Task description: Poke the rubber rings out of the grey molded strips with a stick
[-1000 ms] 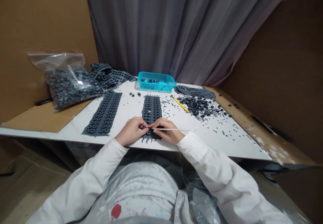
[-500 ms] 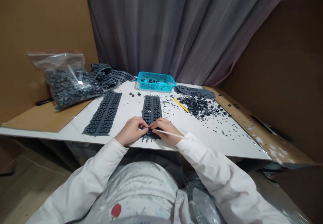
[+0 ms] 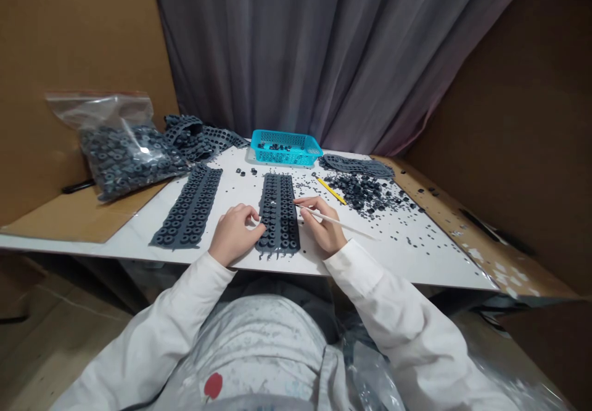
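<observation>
A dark grey rubber sheet (image 3: 278, 213) with rows of round ring-shaped parts lies lengthwise in front of me. At its left edge rests my left hand (image 3: 235, 231), fingers loosely bent, thumb tip against the sheet and apart from the index finger, with nothing seen between them. My right hand (image 3: 324, 226) pinches a thin white stick (image 3: 340, 221), held like a pen. The stick's tip is at the sheet's right edge, and its other end slopes down to the right. A second sheet (image 3: 189, 210) of the same kind lies to the left.
Behind the sheets stands a blue basket (image 3: 287, 155) with small black pieces. A zip bag (image 3: 129, 158) of grey parts leans at left, near crumpled perforated sheets (image 3: 203, 136). At right are a yellow tool (image 3: 332, 190), a black pile (image 3: 358, 194), scattered specks and a folded sheet (image 3: 358, 166).
My hands have come apart: the right moved right and slightly forward with the stick, the left drew back a little to the sheet's left edge. More of the sheet's near end shows.
</observation>
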The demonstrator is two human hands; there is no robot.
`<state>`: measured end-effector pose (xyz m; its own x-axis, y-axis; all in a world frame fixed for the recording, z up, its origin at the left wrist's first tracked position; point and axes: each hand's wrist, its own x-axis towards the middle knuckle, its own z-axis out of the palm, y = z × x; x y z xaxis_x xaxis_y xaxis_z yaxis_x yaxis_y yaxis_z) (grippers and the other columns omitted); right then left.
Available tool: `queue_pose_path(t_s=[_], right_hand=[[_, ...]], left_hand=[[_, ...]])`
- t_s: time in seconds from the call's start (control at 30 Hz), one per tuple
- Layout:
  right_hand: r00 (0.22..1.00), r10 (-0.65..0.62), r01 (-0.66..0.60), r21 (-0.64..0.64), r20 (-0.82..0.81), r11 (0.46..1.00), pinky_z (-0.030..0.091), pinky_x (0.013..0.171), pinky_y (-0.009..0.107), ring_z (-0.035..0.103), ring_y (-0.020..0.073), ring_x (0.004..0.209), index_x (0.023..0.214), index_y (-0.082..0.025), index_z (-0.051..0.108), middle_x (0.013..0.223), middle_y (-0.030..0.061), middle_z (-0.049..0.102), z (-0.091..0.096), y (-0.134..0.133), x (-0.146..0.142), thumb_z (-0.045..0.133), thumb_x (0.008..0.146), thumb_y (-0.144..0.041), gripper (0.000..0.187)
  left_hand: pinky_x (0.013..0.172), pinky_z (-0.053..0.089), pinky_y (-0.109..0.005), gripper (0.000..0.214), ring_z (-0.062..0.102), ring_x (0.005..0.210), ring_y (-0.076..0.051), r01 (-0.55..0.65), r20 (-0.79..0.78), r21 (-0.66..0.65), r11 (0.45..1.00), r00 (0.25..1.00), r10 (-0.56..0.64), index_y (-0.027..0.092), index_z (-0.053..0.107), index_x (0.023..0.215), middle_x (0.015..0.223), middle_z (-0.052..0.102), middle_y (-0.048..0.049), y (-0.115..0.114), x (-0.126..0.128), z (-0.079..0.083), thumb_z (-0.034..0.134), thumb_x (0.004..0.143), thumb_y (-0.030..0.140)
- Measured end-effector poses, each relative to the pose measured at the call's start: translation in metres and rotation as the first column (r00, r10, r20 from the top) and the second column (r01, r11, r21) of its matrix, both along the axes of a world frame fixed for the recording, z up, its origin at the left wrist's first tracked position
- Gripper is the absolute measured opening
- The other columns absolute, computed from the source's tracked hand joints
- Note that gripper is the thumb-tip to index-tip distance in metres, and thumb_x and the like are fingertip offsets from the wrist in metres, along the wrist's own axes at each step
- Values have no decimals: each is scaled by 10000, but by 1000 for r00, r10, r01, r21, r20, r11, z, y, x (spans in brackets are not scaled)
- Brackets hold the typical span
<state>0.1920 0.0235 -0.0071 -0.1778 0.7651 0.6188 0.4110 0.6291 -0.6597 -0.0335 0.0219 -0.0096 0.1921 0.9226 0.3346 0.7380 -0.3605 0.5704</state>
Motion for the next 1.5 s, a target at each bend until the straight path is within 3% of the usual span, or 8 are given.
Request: queue_pose_path(t_s=[0.6,0.7,0.8,1.0,1.17,1.23,1.37,1.5], right_hand=[[998,-10,4,-103,-56,995,471,770,331,626,208,880,841,-197,589,921,62,676,0,-1,-2,554,886,-435,245],[998,55,-55,-146,0,988,481,711,310,629,181,739,1013,-201,590,783,27,669,0,-5,-3,504,915,-440,272],[975,218,-206,-192,41,959,492,748,317,660,178,753,1222,-211,489,778,25,692,-1,-7,-8,357,978,-403,338],[922,252,-232,-101,294,968,470,721,328,603,190,727,836,-226,491,797,40,652,-2,-5,-22,505,881,-311,98],[951,267,-264,-41,156,964,480,733,344,609,198,771,824,-239,410,857,53,647,8,-10,-21,603,835,-415,261],[957,286,-283,-46,56,958,487,766,355,626,206,828,921,-235,451,899,61,657,17,-16,-18,518,886,-497,273],[978,203,-207,-105,-45,973,482,808,379,624,210,825,1292,-251,446,847,36,647,33,-34,-13,255,978,-510,449],[988,143,-148,-100,-52,984,495,782,386,578,208,811,1324,-249,514,869,53,583,38,-56,-13,300,977,-479,468]], left_hand=[[797,399,-339,79,563,856,-215,45,-39,-23,999,998,-46,206,592,760,849,619,-16,-3,1,1,601,746,284],[825,379,-383,124,542,885,-260,-26,-49,-16,1000,998,25,203,576,728,818,597,-41,-4,2,-1,618,730,320],[849,360,-399,126,538,907,-274,26,-19,-45,999,999,-27,202,591,710,818,604,-48,-3,3,-3,612,739,323],[714,396,-315,148,545,735,-190,209,163,-123,970,968,-188,186,576,733,731,601,-18,-2,4,-1,532,803,309],[509,371,-228,244,485,512,-116,286,410,-175,942,891,-194,179,478,935,610,526,41,-6,6,0,407,891,407],[458,346,-211,288,460,447,-102,295,500,-211,932,852,-156,180,436,994,578,513,57,-10,8,1,404,896,449],[442,335,-186,464,479,434,-90,373,773,-299,879,634,-6,204,402,1076,591,557,60,-25,13,6,602,797,516],[525,434,-201,525,545,496,-103,404,857,-258,878,515,15,215,405,1129,574,590,64,-43,16,15,686,762,465]])
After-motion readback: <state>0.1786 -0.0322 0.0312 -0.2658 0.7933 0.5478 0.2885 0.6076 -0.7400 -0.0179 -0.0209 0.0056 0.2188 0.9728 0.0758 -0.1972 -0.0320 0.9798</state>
